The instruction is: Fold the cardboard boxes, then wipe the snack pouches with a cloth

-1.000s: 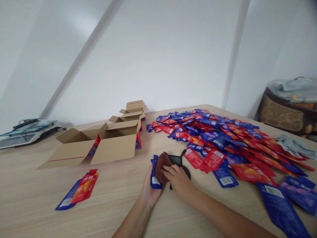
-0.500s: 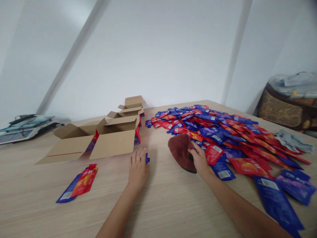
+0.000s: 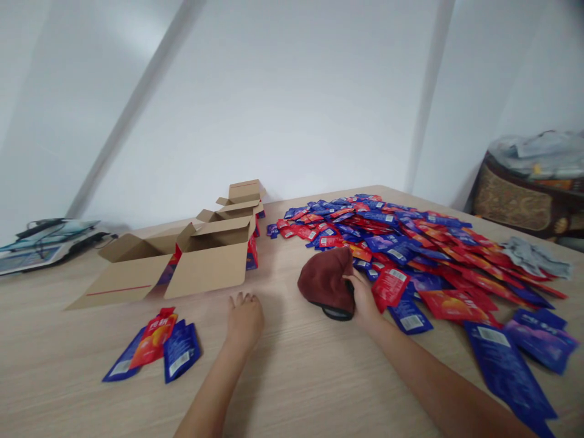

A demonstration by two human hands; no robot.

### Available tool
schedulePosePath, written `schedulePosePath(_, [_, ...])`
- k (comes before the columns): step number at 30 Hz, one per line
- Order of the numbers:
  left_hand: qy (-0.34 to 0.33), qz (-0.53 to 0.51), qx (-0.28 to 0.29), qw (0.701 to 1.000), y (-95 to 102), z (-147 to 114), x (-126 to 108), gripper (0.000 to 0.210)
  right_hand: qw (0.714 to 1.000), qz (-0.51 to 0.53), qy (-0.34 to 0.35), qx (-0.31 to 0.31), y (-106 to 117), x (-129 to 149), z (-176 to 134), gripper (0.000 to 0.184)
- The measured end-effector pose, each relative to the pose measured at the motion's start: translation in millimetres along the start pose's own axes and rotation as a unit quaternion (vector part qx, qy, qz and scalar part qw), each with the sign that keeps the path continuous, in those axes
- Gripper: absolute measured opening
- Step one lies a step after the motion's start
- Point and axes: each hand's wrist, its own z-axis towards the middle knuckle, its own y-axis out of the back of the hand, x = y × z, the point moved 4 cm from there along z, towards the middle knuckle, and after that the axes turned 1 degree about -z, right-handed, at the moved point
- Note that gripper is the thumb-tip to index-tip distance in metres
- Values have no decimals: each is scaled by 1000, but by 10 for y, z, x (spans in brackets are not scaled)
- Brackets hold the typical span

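Maroon cloth piece (image 3: 325,277), dark along its lower edge, is held by the right hand (image 3: 364,299); that grip is closed, thumb and fingers pinching the right side of the cloth piece. Whether its lower edge rests on the table (image 3: 296,377) cannot be told. Left of the cloth piece and slightly nearer the viewer, the left hand (image 3: 245,319) is palm down with fingers bent; nothing shows in its grip, but the palm is hidden, so how far open it is cannot be told. Farther left of the cloth piece, a red packet (image 3: 156,337) overlaps a blue packet (image 3: 122,364); more blue packaging (image 3: 181,353), one packet or two, meets the red one's right side. Behind and left of the cloth piece stand open cartons (image 3: 212,267) in a row. Right of and behind it spreads a heap of red and blue packets (image 3: 392,238), with a grey cloth (image 3: 535,258) farther right.
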Motion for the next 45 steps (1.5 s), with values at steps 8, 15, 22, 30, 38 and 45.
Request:
schedulePosePath(8, [-11, -506, -3, 862, -235, -266, -685, 33, 986, 144, -72, -36, 58, 49, 52, 28])
schedulePosePath(15, [0, -237, 12, 972, -35, -77, -246, 41, 952, -222, 207, 37, -38, 529, -184, 39])
schedulePosePath(22, [-42, -220, 145, 964, -12, 42, 187, 47, 706, -563, 224, 367, -429, 310, -555, 41])
schedulePosePath(30, [-43, -216, 293, 930, -99, -72, 65, 22, 702, -579, 225, 350, -477, 202, -568, 42])
schedulePosePath(38, [23, -384, 219, 897, -267, 47, 72, 23, 839, -462, 198, 208, -325, 276, -341, 34])
schedulePosePath(45, [141, -742, 114, 646, -657, -104, -537, 22, 788, -466, 265, 301, -668, 392, -879, 49])
